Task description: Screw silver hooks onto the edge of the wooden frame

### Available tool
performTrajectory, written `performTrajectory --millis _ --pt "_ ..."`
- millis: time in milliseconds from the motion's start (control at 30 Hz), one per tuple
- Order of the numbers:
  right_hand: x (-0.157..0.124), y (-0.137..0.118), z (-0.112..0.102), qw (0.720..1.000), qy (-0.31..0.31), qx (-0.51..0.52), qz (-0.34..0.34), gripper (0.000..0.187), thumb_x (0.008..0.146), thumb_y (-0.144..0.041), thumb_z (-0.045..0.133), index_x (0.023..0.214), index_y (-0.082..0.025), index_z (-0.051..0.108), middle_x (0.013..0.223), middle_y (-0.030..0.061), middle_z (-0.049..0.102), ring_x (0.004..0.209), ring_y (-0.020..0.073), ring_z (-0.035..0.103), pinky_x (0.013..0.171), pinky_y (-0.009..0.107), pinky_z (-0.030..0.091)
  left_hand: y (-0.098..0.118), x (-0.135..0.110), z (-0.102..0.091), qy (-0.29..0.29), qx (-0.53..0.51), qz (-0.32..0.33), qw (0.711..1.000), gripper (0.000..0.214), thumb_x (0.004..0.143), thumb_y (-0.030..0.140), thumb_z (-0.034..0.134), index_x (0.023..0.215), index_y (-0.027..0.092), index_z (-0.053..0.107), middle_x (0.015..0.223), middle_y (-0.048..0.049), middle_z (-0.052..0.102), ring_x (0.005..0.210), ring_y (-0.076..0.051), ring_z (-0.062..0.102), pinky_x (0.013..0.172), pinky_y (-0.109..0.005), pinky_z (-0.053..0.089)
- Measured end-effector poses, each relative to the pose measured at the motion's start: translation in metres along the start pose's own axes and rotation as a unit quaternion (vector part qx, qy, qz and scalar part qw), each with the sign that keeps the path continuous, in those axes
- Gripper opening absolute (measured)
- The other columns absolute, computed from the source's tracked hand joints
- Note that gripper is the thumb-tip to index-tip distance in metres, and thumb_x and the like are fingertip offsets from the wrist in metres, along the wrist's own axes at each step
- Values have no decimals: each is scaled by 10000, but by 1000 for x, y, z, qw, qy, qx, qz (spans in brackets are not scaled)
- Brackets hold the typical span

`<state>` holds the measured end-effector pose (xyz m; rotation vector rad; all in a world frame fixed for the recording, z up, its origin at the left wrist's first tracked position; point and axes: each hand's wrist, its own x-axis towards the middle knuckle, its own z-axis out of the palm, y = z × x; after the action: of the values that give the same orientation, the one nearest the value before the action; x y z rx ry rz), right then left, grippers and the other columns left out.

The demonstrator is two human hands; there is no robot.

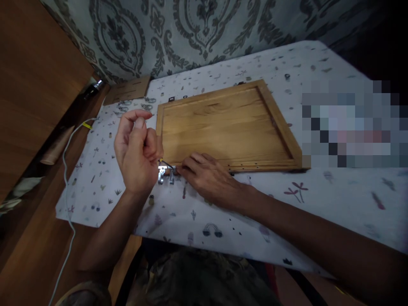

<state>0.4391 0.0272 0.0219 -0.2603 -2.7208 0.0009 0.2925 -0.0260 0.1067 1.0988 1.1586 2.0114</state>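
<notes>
Wooden panel point(216, 121); left hand point(136, 155) gripping screwdriver point(166, 163); printed tablecloth point(248, 244)

The single head view is looking forward and down from above and behind the left grip point(138, 153) and the right grip point(208, 178). From close range it is taking in both, the tabletop point(248, 225) around them, the wearer's lap point(204, 276) on their near side and the patterned wall point(204, 25) beyond.

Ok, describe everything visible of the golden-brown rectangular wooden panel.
The golden-brown wooden panel shows grain, a raised frame around a recessed centre, and small dark spots along its near edge. It lies on the white printed tablecloth. The bare right hand rests at that edge, beside a shiny metal bracket at the near left corner.
</notes>
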Motion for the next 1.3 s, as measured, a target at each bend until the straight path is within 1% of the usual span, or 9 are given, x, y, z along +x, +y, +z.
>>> performTrajectory --millis 233,367,467,533,700,833,967,1133,1300 --pt "0 0 0 1000 -1 2 -3 197 976 -103 597 1141 -73 700 999 115 675 952 242 521 820 364 424 -1 2 -2 -10 14 -8 1000 108 942 259 667 847 229 626 443 124 191 356 -62 108 361 -216 158" --pt "-1 0 2 1000 3 0 -4 198 965 -109 616 1143 -80 697 1005 116 678 958 243 522 828 365 425 -1 1 -2 -17 11 1 1000 115 935 266 684 845 230 623 437 123 207 363 -59 114 359 -204 164" --pt "-1 0 2 1000 4 -2 -4 202 957 -99 624 1143 -79 700 1007 115 682 956 243 521 832 367 429 4 -1 -2 -20 15 23 999 136 920 296 712 835 229 628 431 119 214 373 -55 118 365 -202 168" --pt "0 0 1 1000 4 -4 -4 207 956 -93 623 1148 -74 697 1000 114 682 951 243 519 828 366 429 10 -3 -1 -22 15 32 999 127 919 283 712 834 224 639 436 113 208 373 -50 125 372 -205 177" --pt "1 0 1 1000 3 -8 -2 175 978 -91 590 1114 -84 699 979 114 680 942 237 518 812 357 416 21 -6 0 -30 21 8 999 117 953 228 661 838 222 638 443 102 195 385 -52 119 381 -211 181" --pt "2 0 2 1000 7 -8 -3 183 966 -95 613 1126 -83 701 988 114 681 949 243 520 812 360 408 16 -8 -1 -31 20 -1 999 133 969 193 626 841 227 631 459 109 169 377 -60 116 374 -198 203" --pt "1 0 2 1000 9 -4 -6 187 967 -97 614 1131 -77 701 978 117 674 949 243 520 805 359 397 11 -9 -1 -14 13 5 1000 119 948 194 650 832 216 635 455 118 175 369 -56 112 374 -189 204" --pt "0 0 2 1000 11 -5 -2 189 952 -96 635 1127 -83 704 978 112 673 942 245 511 814 360 392 11 -9 0 -12 14 0 1000 122 948 191 641 828 215 639 450 120 175 363 -57 112 369 -190 207" --pt "0 1 2 1000 9 -1 -2 190 976 -93 592 1131 -79 703 985 122 673 953 243 509 825 359 390 11 -9 0 -19 0 -5 1000 102 935 156 640 842 196 652 453 122 191 363 -48 115 366 -175 204"
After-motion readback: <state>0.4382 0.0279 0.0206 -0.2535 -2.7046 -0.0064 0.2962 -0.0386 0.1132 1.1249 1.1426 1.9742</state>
